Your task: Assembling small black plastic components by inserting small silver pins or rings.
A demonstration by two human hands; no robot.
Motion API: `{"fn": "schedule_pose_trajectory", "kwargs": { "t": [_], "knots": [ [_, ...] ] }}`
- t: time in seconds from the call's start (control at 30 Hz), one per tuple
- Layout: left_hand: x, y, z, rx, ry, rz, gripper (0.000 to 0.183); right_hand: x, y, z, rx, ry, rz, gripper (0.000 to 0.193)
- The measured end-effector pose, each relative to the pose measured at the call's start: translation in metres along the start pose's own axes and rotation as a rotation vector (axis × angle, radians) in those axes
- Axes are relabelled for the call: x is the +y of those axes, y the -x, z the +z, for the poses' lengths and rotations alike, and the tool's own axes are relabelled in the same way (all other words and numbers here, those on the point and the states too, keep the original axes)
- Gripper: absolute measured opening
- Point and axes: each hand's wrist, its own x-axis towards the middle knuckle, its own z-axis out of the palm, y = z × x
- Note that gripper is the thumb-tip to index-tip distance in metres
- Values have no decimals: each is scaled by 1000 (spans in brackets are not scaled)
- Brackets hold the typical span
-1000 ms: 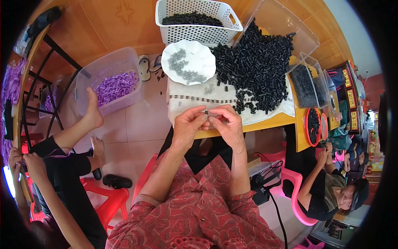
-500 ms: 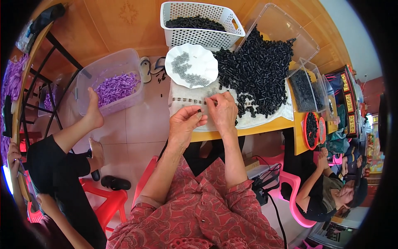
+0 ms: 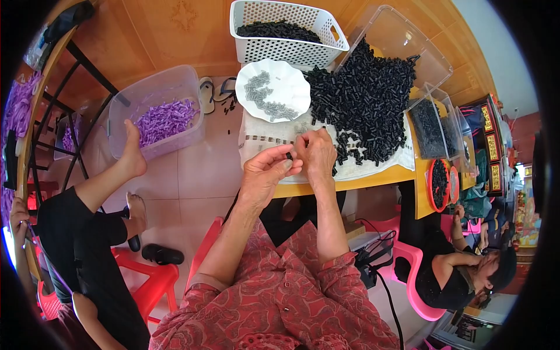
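A small black tube-like piece (image 3: pixel 289 156) is pinched between the thumb and fingers of my left hand (image 3: pixel 265 175). Close beside it, my right hand (image 3: pixel 318 154) is closed, its fingertips curled in against the left fingers; what they hold, if anything, is hidden. Both hands are over the front of a white cloth (image 3: pixel 256 153) on the table. Just beyond them is a white scalloped plate (image 3: pixel 248 76) with small clear pieces (image 3: pixel 262 96) on it. A large heap of short black pieces (image 3: pixel 373 99) spreads from the right hand toward the back right.
Behind the plate stands a white perforated basket (image 3: pixel 280 52) of black pieces. Clear boxes (image 3: pixel 429 131) and a red bowl (image 3: pixel 438 184) are on the right. At left, a tub (image 3: pixel 154 87) holds purple strips near a co-worker's bare foot (image 3: pixel 134 154). Another person (image 3: pixel 461 262) sits at right.
My right hand's fingers have curled inward and drawn closer to the left fingers. The left hand has risen slightly toward them, still holding the black piece. The person at right has raised a hand.
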Motion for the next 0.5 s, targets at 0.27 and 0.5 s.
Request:
{"fn": "schedule_pose_trajectory", "kwargs": {
  "t": [0.27, 0.5],
  "knots": [
    [0, 1, 6, -20, -2, 7, 26, 7, 5, 0, 53, -50, -7, 14],
    [-3, 1, 3, -40, -47, 3, 26, 4, 1, 1, 29, -75, -3, 14]
  ]
}}
